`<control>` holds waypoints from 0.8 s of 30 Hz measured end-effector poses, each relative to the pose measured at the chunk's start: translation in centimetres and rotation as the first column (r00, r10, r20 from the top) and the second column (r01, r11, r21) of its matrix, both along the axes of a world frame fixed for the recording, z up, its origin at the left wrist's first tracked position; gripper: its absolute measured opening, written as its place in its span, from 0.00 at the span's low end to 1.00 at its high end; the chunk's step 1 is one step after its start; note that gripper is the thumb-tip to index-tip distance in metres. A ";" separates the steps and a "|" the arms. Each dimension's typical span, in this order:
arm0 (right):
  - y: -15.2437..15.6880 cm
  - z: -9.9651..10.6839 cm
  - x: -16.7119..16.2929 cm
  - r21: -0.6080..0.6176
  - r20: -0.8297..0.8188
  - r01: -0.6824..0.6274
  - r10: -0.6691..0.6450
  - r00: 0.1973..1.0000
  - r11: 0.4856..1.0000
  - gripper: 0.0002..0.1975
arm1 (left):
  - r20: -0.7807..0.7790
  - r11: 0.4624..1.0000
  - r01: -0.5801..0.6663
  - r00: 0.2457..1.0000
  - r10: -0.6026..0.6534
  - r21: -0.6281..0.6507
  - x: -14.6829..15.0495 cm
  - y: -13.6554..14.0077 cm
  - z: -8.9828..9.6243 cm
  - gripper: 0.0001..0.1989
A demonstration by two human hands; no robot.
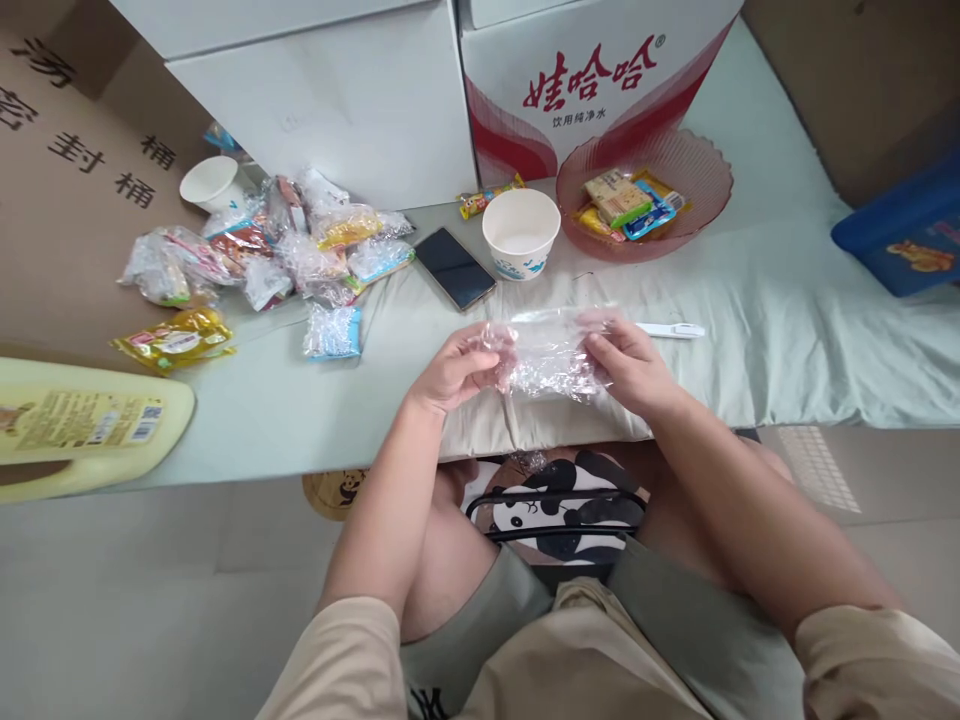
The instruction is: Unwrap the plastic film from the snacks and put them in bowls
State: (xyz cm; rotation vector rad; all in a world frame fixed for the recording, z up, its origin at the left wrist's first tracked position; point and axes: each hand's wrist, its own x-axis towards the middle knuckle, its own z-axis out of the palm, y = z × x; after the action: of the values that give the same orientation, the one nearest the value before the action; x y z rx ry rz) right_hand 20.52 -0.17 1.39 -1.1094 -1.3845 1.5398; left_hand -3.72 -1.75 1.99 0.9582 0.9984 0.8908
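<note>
A clear plastic bag [553, 355] is stretched between my two hands above the front of the cloth-covered surface. My left hand [463, 368] pinches its left edge between thumb and fingers. On the other side, my right hand [628, 362] grips the right edge, thumb on top. I see nothing inside the bag. Just past my right hand lies a white plastic utensil [679, 330], partly hidden behind it. Beyond the bag stands a white paper cup [521, 235], with a dark phone [455, 268] lying to its left.
A pink ribbed bowl [712, 190] holds several packaged snacks. Bagged snacks [300, 240] are heaped at the left near a second paper cup [210, 183]. White cartons [600, 90] line the back. A yellow jug [97, 420] and a blue container [907, 235] flank the sides.
</note>
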 end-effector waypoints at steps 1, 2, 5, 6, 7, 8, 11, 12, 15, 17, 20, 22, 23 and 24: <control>0.0 0.2 0.3 -0.025 -0.084 -0.010 0.008 0.996 1.000 0.17 | 0.060 1.000 0.029 0.998 -0.028 -0.012 -0.3 0.0 0.2 0.20; -0.1 0.3 0.5 -0.050 -0.160 -0.039 0.031 0.987 0.998 0.17 | 0.100 0.998 0.053 0.994 -0.052 -0.015 -0.5 0.0 0.4 0.20; -0.2 0.3 0.8 -0.104 -0.218 -0.151 0.126 0.968 0.983 0.18 | -0.012 0.994 0.081 0.997 -0.081 0.069 -0.6 0.2 0.4 0.21; -0.3 0.1 0.7 -0.125 -0.179 -0.152 0.128 0.975 0.981 0.17 | -0.105 0.989 0.075 0.993 -0.061 0.127 -0.5 0.3 0.2 0.19; -0.3 -0.1 0.5 -0.144 -0.125 -0.114 0.096 0.988 0.983 0.17 | -0.193 0.980 0.062 0.981 -0.025 0.188 -0.3 0.5 -0.1 0.15; -0.4 -0.2 0.3 -0.158 -0.064 -0.050 0.040 0.997 0.986 0.20 | -0.263 0.968 0.036 0.964 0.032 0.247 -0.2 0.6 -0.4 0.15; -0.6 -0.3 -0.6 -0.106 0.074 0.185 -0.177 0.981 0.977 0.28 | -0.348 0.894 -0.156 0.882 0.318 0.420 0.2 0.7 -1.3 0.21; -0.7 -0.2 -0.9 -0.053 0.115 0.247 -0.240 0.964 0.967 0.25 | -0.352 0.862 -0.209 0.849 0.395 0.462 0.3 0.6 -1.4 0.18; -1.1 0.7 -1.8 0.119 0.234 0.301 -0.322 0.918 0.946 0.11 | -0.360 0.875 -0.197 0.855 0.374 0.441 0.8 0.1 -1.4 0.10; -1.6 1.2 -2.6 0.200 0.259 0.259 -0.306 0.916 0.945 0.10 | -0.339 0.931 -0.118 0.910 0.241 0.345 1.3 -0.3 -1.4 0.14; -2.4 1.5 -3.8 0.183 0.145 0.156 -0.183 0.972 0.971 0.13 | -0.212 0.959 -0.063 0.969 0.125 0.275 2.1 -0.6 -1.3 0.24; -2.8 1.6 -4.6 0.068 0.011 0.059 -0.060 0.998 0.996 0.16 | -0.092 0.960 -0.053 0.992 0.081 0.277 2.2 -0.5 -1.0 0.25; -2.9 1.6 -4.9 0.028 -0.033 0.033 -0.032 0.999 0.999 0.17 | -0.046 0.956 -0.063 0.996 0.080 0.286 2.1 -0.5 -0.8 0.24; -3.0 1.7 -5.2 0.023 -0.042 0.050 -0.049 0.998 0.999 0.17 | -0.011 0.950 -0.091 0.995 0.098 0.298 1.8 -0.5 -0.5 0.21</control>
State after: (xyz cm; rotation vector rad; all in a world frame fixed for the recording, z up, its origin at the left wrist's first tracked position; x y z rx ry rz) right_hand 15.29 -3.13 3.05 -1.0837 -1.3352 1.4994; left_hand -1.87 -2.20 1.44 1.1848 0.9545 1.1339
